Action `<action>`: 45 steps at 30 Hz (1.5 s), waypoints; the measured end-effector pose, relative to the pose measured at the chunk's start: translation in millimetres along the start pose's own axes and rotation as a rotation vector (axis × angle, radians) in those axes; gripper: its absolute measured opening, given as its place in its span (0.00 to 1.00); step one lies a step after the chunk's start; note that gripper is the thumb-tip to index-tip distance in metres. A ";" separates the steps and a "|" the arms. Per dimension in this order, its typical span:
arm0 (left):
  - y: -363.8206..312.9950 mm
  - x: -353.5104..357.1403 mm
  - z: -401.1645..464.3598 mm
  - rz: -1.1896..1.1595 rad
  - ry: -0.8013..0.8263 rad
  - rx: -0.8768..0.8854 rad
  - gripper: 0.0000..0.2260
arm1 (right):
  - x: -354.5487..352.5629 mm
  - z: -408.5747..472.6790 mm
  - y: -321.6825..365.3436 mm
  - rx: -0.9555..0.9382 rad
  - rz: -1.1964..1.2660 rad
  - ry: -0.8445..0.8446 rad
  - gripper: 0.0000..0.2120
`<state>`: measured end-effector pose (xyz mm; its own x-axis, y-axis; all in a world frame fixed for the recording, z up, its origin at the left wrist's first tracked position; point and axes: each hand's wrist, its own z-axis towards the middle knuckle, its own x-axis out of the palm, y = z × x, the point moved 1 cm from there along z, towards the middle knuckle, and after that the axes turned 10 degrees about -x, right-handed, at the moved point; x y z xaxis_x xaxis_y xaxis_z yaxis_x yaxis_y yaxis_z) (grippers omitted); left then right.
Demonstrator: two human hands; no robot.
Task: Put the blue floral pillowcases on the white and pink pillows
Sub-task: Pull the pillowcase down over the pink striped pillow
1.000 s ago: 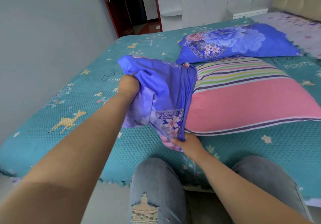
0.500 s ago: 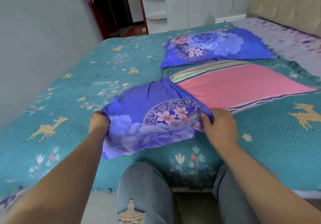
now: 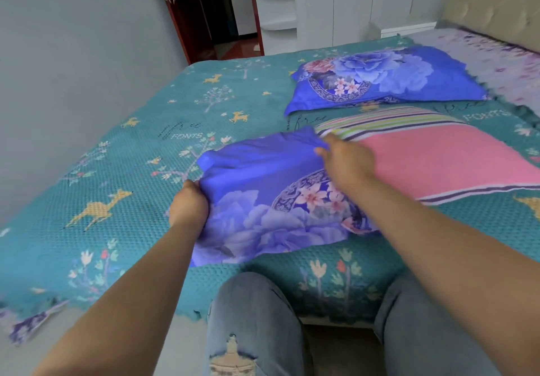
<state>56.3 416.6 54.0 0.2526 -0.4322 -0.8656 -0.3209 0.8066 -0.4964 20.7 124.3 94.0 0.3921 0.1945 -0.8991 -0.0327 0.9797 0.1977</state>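
1 hand, the right, moved up the pillowcase.

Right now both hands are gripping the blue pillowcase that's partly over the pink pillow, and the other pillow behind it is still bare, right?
Not quite: in the head view the other pillow behind already wears its blue floral case. The rest holds.

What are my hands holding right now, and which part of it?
Both hold the blue floral pillowcase: left hand grips its closed left end, right hand its open edge at the pink striped pillow.
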 end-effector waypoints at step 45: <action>-51.2 -13.2 27.8 0.209 0.328 0.151 0.16 | 21.5 1.2 -39.4 -0.095 -0.022 0.106 0.21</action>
<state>94.8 392.1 92.6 -0.1153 -0.3389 -0.9337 -0.1907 0.9301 -0.3140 31.5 89.8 67.4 0.2948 0.1723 -0.9399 -0.1140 0.9829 0.1445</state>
